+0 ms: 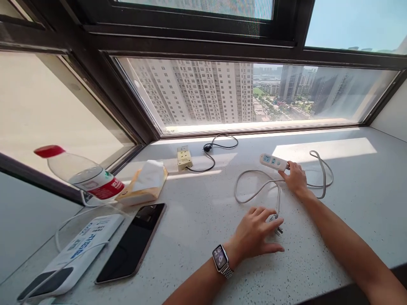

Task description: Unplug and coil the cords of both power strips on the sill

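Observation:
A white power strip (pixel 273 162) lies on the speckled white countertop, its sockets facing up. My right hand (pixel 295 178) has its fingers closed around the strip's right end, where the cord comes out. The grey-white cord (pixel 246 199) runs in loose loops to both sides of that hand. At its near end is a plug (pixel 279 231) with metal prongs, partly hidden by my fingers. Over this plug is my left hand (pixel 257 231), fingers stretched and thumb held apart, not gripping it. A watch (pixel 220 257) is on my left wrist.
A cream socket block (pixel 184 158) with a black cord and plug (pixel 207 147) sits near the window. On the left are a bottle with a red cap (pixel 79 173), a tissue pack (pixel 143 186), a dark-screened tablet (pixel 132 243) and a white box (pixel 82 248) with a cable across it.

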Demonstrator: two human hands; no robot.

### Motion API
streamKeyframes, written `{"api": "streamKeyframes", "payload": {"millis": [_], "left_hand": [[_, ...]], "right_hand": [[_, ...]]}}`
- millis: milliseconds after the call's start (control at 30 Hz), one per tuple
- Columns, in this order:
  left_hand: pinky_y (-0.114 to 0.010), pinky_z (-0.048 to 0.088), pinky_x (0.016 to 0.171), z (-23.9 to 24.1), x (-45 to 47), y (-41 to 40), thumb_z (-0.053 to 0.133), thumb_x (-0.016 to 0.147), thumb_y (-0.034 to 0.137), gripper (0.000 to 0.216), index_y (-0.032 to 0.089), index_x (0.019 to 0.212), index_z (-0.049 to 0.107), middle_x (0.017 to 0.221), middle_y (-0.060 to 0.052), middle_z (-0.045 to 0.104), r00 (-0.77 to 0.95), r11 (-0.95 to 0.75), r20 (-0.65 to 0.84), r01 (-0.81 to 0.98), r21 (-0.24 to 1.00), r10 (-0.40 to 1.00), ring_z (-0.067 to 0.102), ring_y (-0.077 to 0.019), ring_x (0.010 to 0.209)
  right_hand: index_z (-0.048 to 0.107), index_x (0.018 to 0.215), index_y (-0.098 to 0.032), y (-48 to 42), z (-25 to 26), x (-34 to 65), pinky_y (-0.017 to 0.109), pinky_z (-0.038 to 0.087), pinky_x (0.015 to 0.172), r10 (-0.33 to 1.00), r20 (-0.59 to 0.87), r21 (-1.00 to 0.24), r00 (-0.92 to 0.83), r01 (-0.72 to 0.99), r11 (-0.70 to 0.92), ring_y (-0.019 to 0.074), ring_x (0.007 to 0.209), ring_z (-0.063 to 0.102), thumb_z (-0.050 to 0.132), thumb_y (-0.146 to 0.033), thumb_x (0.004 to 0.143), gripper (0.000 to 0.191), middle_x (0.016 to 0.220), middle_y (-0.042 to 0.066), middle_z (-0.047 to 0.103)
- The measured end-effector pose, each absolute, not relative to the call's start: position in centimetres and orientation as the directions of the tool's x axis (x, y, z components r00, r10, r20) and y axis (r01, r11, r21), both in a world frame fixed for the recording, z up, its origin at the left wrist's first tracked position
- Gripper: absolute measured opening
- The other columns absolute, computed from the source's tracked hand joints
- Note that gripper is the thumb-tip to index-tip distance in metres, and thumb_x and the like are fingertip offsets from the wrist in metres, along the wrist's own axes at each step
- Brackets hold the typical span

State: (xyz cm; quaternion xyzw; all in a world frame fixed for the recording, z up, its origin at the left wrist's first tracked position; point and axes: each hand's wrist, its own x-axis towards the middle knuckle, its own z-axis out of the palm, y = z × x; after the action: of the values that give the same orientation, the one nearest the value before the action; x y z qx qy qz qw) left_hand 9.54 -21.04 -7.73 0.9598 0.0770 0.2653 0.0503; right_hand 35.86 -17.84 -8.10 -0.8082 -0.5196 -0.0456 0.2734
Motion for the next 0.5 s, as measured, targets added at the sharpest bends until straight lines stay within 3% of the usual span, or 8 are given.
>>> {"api": "streamKeyframes", "payload": {"millis": [67, 167, 300, 433, 500], "left_hand": [[-0.037, 0.043, 0.085, -7.9, 10.0, -21.7, 0.068, 0.077, 0.059, 0.051, 0.026, 0.115, 0.061, 0.122, -0.007, 0.062, 0.903, -0.983, 0.393, 0.128, 0.134, 0.171, 0.059, -0.0235, 0.100], [-0.036, 0.043, 0.083, -7.8, 9.8, -21.2, 0.069, 0.080, 0.034, 0.024, 0.024, 0.101, 0.063, 0.116, -0.004, 0.064, 0.918, -0.971, 0.329, 0.174, 0.161, 0.219, 0.059, -0.0205, 0.097], [-0.034, 0.044, 0.075, -7.3, 8.5, -19.6, 0.071, 0.079, 0.033, 0.018, 0.019, 0.080, 0.059, 0.100, -0.005, 0.065, 0.874, -0.926, 0.325, 0.297, 0.231, 0.361, 0.060, -0.0196, 0.087], [-0.031, 0.043, 0.066, -6.8, 7.9, -18.8, 0.065, 0.082, 0.025, 0.010, 0.020, 0.083, 0.056, 0.087, -0.004, 0.063, 0.751, -0.794, 0.259, 0.563, 0.228, 0.607, 0.060, -0.0202, 0.079], [-0.030, 0.043, 0.065, -6.5, 7.9, -18.8, 0.063, 0.082, 0.022, 0.008, 0.020, 0.088, 0.057, 0.087, -0.005, 0.063, 0.694, -0.728, 0.221, 0.647, 0.227, 0.685, 0.060, -0.0212, 0.080]], "right_hand": [[0.053, 0.118, -0.016, -18.0, -8.4, 37.9, 0.047, 0.041, 0.087, 0.752, 0.315, -0.390, 0.579, 0.802, -0.453, 0.0346, 0.110, 0.051, 0.055, -0.045, 0.087, 0.042, 0.120, 0.017, 0.060], [0.055, 0.115, -0.014, -18.4, -8.7, 40.9, 0.050, 0.039, 0.090, 0.670, 0.247, -0.367, 0.700, 0.708, -0.604, 0.0366, 0.112, 0.049, 0.055, -0.047, 0.087, 0.044, 0.120, 0.020, 0.058], [0.059, 0.110, -0.009, -19.3, -9.0, 43.8, 0.056, 0.036, 0.093, 0.540, 0.216, -0.368, 0.813, 0.580, -0.726, 0.0406, 0.113, 0.048, 0.057, -0.052, 0.086, 0.050, 0.117, 0.024, 0.057], [0.056, 0.123, -0.008, -19.7, -8.8, 43.4, 0.059, 0.033, 0.095, 0.529, 0.364, -0.427, 0.766, 0.643, -0.636, 0.0440, 0.120, 0.043, 0.050, -0.060, 0.088, 0.063, 0.126, 0.029, 0.052], [0.052, 0.130, -0.012, -19.6, -8.4, 41.6, 0.056, 0.033, 0.100, 0.610, 0.477, -0.430, 0.633, 0.773, -0.466, 0.0401, 0.126, 0.041, 0.041, -0.062, 0.092, 0.064, 0.133, 0.025, 0.050]]}}
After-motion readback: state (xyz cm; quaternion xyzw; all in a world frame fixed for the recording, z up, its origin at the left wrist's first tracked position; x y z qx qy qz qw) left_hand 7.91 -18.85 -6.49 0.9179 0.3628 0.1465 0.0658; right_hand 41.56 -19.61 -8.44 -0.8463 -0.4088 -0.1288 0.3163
